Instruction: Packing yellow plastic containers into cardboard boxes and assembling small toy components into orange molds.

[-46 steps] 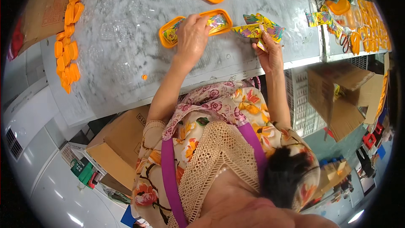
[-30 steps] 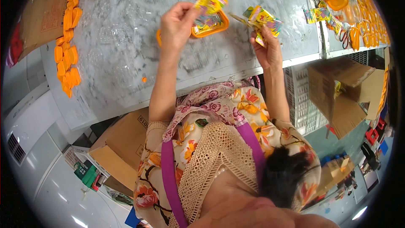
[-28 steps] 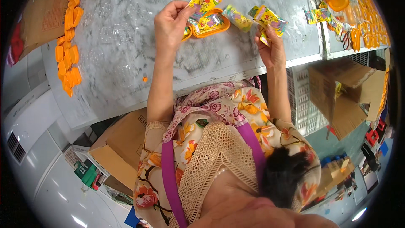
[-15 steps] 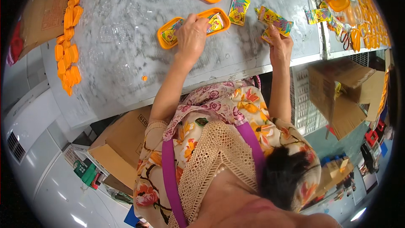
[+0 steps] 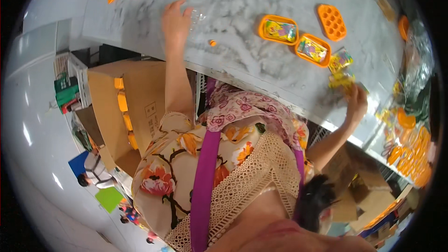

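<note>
While the right hand [image 5: 357,105] pinches yellow packets [image 5: 341,80] at the table's [image 5: 242,42] near edge, the left hand [image 5: 175,21] lies flat, fingers spread, beside a small orange piece [image 5: 212,43]. Two filled orange trays [image 5: 279,30] and an empty mould [image 5: 332,22] sit just beyond the packets.

a grey marbled worktable [image 5: 242,60]; below its near edge an open cardboard box [image 5: 135,107], beside it pale glossy floor [image 5: 37,158].
</note>
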`<move>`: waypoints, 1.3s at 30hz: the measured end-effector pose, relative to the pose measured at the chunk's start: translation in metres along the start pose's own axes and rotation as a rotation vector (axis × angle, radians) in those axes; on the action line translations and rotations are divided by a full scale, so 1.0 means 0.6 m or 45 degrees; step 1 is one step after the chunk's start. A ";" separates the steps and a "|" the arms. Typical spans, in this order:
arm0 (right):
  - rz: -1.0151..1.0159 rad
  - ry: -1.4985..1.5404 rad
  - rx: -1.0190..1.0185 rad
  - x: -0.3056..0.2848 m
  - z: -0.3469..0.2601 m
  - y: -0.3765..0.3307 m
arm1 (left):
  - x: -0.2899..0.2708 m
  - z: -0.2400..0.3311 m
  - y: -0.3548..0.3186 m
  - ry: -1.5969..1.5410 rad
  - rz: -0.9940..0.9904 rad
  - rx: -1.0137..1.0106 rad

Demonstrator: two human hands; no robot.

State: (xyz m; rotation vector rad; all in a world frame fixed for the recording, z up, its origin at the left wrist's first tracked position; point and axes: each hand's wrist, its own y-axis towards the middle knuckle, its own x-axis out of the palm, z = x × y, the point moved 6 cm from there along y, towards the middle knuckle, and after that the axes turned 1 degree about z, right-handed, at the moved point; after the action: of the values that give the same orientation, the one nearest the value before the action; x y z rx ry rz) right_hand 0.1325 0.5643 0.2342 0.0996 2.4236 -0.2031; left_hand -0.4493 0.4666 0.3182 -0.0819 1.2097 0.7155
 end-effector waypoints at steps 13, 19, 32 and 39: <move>0.480 -0.555 -0.625 0.067 -0.181 -0.044 | 0.003 -0.404 0.285 0.311 0.484 -0.302; 0.351 -0.593 -0.657 0.078 -0.157 -0.076 | -0.041 -0.465 0.361 0.479 0.216 -0.601; 0.604 0.392 -0.795 0.010 -0.194 -0.062 | -0.179 0.028 0.191 -0.361 0.927 0.304; -0.173 0.258 -1.034 0.110 -0.372 -0.079 | 0.000 0.376 -0.101 -0.444 -0.245 1.138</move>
State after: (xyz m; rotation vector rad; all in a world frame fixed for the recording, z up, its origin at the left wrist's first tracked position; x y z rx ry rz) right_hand -0.0663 0.5573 0.3637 -0.4264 2.5228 0.7626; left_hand -0.2307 0.5147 0.3848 0.6354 1.0695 -0.0265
